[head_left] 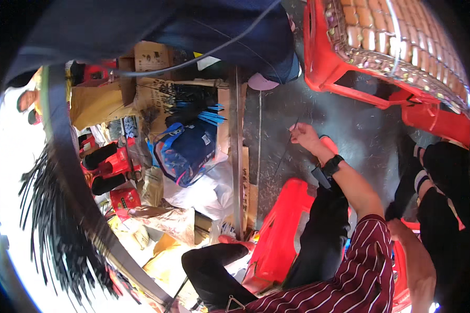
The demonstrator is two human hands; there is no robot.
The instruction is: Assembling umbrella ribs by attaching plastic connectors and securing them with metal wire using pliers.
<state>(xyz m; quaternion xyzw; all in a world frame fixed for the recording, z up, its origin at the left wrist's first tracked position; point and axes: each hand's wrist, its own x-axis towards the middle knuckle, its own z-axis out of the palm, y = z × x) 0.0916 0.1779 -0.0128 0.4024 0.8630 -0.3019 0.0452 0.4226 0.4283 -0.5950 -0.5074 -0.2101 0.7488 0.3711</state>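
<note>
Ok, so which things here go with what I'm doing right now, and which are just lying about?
With the job:
thin dark strip, pinched in your outstretched hand
bundle of black strips, perhaps: similarly thin and dark, but away from that hand

Just lying about, it seems:
navy bag
white plastic sheeting
cardboard box

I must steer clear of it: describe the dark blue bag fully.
The dark blue bag looks like soft fabric, with a brighter blue strap at its upper left, reddish edging and a small pale patch on its right. It lies tilted left of a long dark bar. White plastic shows along its lower edge, seemingly touching it; blue strips lie above. Whether it is closed is unclear.
</note>
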